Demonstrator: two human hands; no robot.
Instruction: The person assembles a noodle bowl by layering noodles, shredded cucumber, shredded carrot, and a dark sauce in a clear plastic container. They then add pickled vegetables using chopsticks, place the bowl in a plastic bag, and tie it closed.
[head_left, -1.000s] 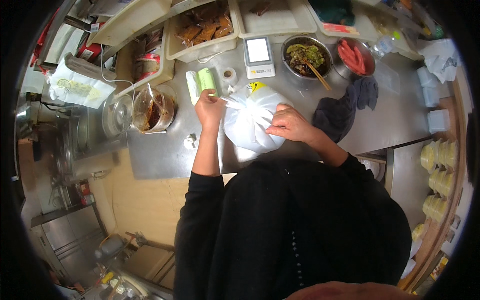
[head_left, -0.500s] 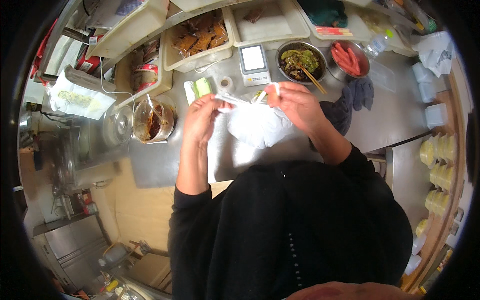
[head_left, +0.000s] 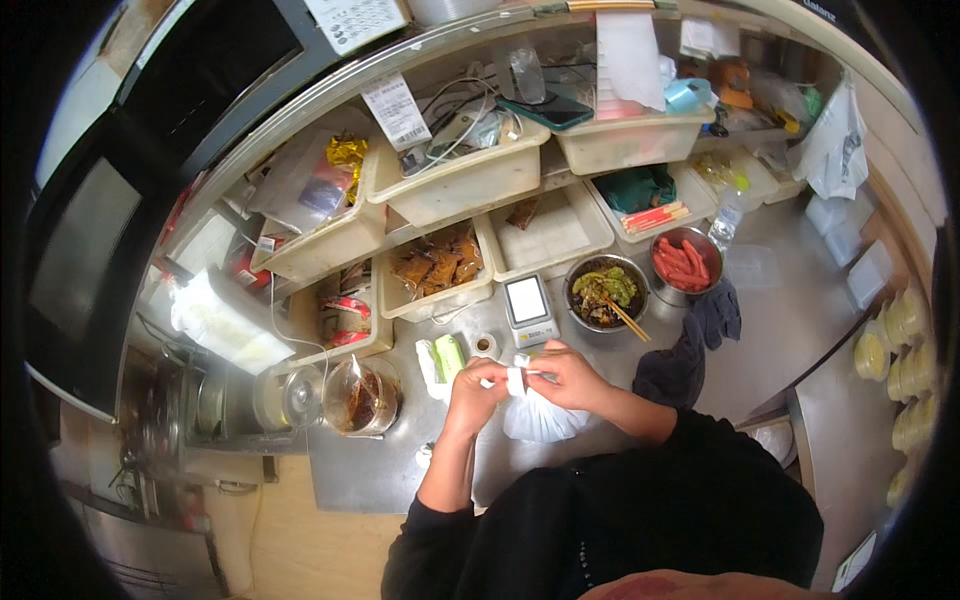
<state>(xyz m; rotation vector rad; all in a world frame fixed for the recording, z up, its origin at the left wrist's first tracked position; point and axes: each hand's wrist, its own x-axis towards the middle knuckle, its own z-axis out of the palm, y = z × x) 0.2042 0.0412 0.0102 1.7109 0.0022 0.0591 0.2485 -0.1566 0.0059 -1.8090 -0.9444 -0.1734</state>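
A filled white plastic bag rests on the steel counter in front of me. At its gathered top, my left hand is closed on one bag handle. Close beside it, my right hand pinches the other handle, and a white loop of the plastic shows between the two hands. The bag's contents are hidden. Just beyond the hands stand a small digital scale and a roll of tape. A green-and-white packet lies left of the roll.
Behind the scale are a bowl of greens with chopsticks and a bowl of red sausages. Dark gloves lie at right. A clear jar of dark sauce stands left. Plastic bins line the shelf behind.
My hands have come together above the bag; before, they were apart, each pulling a handle outward. The view has tilted upward, bringing the upper shelf bins into sight.
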